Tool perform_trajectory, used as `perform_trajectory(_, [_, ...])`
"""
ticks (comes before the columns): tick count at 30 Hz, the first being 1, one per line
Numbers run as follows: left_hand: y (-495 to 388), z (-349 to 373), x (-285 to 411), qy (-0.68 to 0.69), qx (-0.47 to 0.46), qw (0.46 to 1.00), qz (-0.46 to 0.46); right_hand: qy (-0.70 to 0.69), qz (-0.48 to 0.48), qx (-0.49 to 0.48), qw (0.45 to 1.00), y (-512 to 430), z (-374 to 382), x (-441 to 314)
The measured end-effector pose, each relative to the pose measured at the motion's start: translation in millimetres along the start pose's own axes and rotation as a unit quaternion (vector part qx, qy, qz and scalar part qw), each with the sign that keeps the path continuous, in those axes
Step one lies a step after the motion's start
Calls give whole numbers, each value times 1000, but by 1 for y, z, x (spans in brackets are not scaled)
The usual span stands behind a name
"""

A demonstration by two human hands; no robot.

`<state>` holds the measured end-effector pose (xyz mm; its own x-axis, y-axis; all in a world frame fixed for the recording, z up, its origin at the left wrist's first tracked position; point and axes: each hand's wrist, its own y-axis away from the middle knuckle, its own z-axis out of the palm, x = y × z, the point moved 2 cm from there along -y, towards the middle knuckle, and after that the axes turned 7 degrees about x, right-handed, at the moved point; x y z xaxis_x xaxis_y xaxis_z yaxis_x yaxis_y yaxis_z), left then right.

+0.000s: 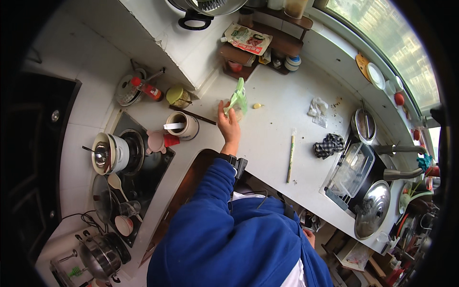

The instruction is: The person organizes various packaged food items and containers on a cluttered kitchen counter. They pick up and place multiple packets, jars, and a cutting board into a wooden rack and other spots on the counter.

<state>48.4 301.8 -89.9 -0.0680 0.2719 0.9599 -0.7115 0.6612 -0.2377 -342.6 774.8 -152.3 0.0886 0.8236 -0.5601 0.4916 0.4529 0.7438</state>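
Observation:
My left hand (228, 123) reaches over the white countertop, its fingers and thumb around the lower left side of a light green plastic bag (239, 98). Something pale shows at the bag's base, too unclear to name. Just right of the bag lies a small yellowish object (258, 106). My right hand (309, 236) hangs low beside my body, below the counter edge; only part of it shows, and what it holds, if anything, is hidden. A patterned stick in clear wrapping (291, 156) and a crumpled black-and-white checked cloth (329, 146) lie farther right.
Left of my hand stand a ceramic jar (192, 128), a dark stick (193, 115) and a lidded jar (178, 97). The stove (157, 168) bears pots and utensils. A brown shelf (236, 53) stands behind. Crumpled clear plastic (318, 109) lies near the sink, which holds a clear container (356, 170).

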Motion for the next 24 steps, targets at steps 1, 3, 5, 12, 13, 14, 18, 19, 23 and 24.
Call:
perform_trajectory(1, [-4,1,2,-33,-14,999,32,9,-11,6,1000,2,1,-7])
perform_trajectory(3, [-14,-4,8,-109,-70,987,93,-5,1,7,1000,4,3,-15])
perform_trajectory(5, [-24,-7,9,-189,-109,976,-19,-14,21,5,1000,5,3,-19])
perform_trajectory(12, [-33,8,64,-88,-290,952,-30,-49,40,31,998,20,21,-42])
perform_trajectory(13, [-29,13,71,-69,-317,945,-47,-41,26,36,998,26,24,-55])
perform_trajectory(14, [-22,19,77,-34,-339,937,-80,-55,7,30,998,34,29,-70])
perform_trajectory(18, [36,51,97,1,-481,865,-144,-73,-124,49,988,67,34,-150])
perform_trajectory(19, [57,57,107,3,-526,839,-137,-66,-165,41,983,76,30,-168])
perform_trajectory(23, [162,73,165,139,-713,649,-228,-91,-389,191,897,141,12,-216])
perform_trajectory(24, [194,65,178,129,-740,619,-228,-91,-391,228,887,154,6,-217])
